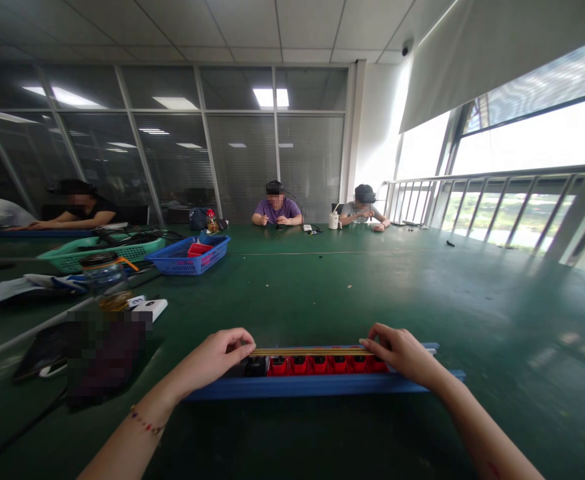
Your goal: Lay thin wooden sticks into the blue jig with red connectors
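Observation:
In front of me on the table lies a long blue housing (322, 385), shaped like a power strip shell. Inside it sits a row of several red blocks (299, 365) with dark openings, and a black block (256, 367) stands at their left end. Long, thin brass-coloured strips (307, 351) run along the far side of the row. My left hand (219, 357) pinches them near their left end, thumb against fingers. At the other end, my right hand (399, 350) pinches the same strips. Its palm and wrist hide the right part of the row.
A blue basket (192, 259) with a red piece inside and a green basket (72, 257) stand at the left. Nearer are a glass jar (106, 283), a white device (153, 308) and a dark pouch (107, 360). Several people sit around the green table (292, 287).

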### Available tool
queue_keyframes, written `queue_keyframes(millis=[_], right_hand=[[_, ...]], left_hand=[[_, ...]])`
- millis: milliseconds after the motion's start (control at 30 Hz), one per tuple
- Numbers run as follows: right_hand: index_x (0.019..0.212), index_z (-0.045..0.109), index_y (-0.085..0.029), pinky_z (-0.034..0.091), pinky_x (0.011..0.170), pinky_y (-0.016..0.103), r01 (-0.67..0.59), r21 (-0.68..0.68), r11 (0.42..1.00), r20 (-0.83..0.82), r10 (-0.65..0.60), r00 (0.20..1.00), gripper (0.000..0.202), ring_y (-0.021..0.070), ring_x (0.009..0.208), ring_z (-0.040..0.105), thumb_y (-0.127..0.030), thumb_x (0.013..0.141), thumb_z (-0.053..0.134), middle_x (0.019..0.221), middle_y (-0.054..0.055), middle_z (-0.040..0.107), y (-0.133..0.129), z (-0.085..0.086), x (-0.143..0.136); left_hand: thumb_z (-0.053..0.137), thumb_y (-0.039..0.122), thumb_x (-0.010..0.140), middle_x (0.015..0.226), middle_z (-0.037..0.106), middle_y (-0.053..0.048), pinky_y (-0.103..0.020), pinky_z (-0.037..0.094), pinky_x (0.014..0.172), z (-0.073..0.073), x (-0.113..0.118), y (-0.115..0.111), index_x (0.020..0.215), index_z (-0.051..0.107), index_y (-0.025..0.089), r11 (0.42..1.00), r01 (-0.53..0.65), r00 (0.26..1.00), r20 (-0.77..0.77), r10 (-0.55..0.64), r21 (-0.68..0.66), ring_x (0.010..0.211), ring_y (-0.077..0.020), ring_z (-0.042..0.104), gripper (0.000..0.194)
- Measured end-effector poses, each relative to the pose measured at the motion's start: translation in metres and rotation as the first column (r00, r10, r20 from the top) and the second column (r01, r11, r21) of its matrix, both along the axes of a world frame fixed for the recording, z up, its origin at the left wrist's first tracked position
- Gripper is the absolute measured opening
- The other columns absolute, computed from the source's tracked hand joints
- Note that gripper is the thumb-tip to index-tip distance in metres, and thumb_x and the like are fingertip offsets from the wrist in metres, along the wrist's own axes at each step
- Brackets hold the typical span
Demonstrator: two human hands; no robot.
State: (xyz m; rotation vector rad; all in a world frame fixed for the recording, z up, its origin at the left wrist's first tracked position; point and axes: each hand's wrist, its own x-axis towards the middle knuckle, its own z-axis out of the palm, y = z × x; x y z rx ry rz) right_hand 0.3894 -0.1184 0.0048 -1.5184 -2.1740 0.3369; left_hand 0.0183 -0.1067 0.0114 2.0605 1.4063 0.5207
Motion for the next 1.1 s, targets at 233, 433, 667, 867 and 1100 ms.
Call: queue_keyframes(millis=[233,433,667,867,1100], right_hand=[[0.083,0.060,-0.020,0.034,0.046,0.020,-0.052,-0.095,0.994,-0.048,0.047,0.998,0.039,0.0115,0.051,0.049,-0.054,0.080,0.039,0.061,-0.001,0.060,0.001,-0.001,0.005],[0.082,0.062,-0.019,0.038,0.051,0.021,-0.090,-0.139,0.986,-0.111,0.075,0.991,0.041,0.0124,0.056,0.052,-0.053,0.080,0.039,0.064,0.000,0.060,0.002,-0.001,0.006],[0.084,0.059,-0.016,0.039,0.050,0.021,-0.146,-0.254,0.956,-0.311,0.063,0.948,0.039,0.0116,0.056,0.050,-0.052,0.077,0.044,0.064,0.000,0.057,0.004,-0.001,0.020],[0.078,0.060,-0.015,0.040,0.060,0.022,-0.099,-0.114,0.988,-0.435,0.040,0.900,0.035,0.0127,0.066,0.050,-0.049,0.074,0.052,0.072,0.001,0.057,0.009,0.000,0.028],[0.102,0.059,-0.016,0.032,0.044,0.017,0.145,-0.207,0.968,-0.827,-0.252,0.503,0.045,0.0068,0.048,0.036,-0.049,0.071,0.056,0.052,-0.006,0.038,0.026,-0.015,0.062]], left_hand=[[0.039,0.048,0.080,0.072,0.058,0.000,-0.021,0.039,0.058,0.002,0.004,-0.002,0.089,0.058,0.019,1.000,0.010,1.000,0.004,-0.010,-0.008,0.067,-0.0145,0.053,0.036],[0.039,0.049,0.079,0.067,0.057,0.000,-0.022,0.039,0.058,0.003,0.003,-0.003,0.095,0.057,0.018,0.999,0.018,1.000,-0.009,-0.018,-0.040,0.064,-0.0145,0.053,0.039],[0.037,0.050,0.080,0.064,0.059,0.001,-0.022,0.038,0.056,0.009,0.003,-0.008,0.096,0.058,0.020,0.999,0.030,0.999,-0.024,-0.031,-0.033,0.061,-0.0144,0.054,0.040],[0.040,0.048,0.079,0.073,0.062,-0.001,-0.022,0.039,0.059,0.007,0.003,-0.006,0.093,0.060,0.018,0.999,0.038,0.999,0.003,-0.038,-0.023,0.068,-0.0159,0.057,0.038],[0.043,0.049,0.078,0.076,0.062,-0.001,-0.022,0.039,0.057,0.004,0.000,-0.006,0.107,0.052,0.020,0.999,-0.007,0.999,0.034,0.008,-0.038,0.066,-0.0155,0.056,0.042]])
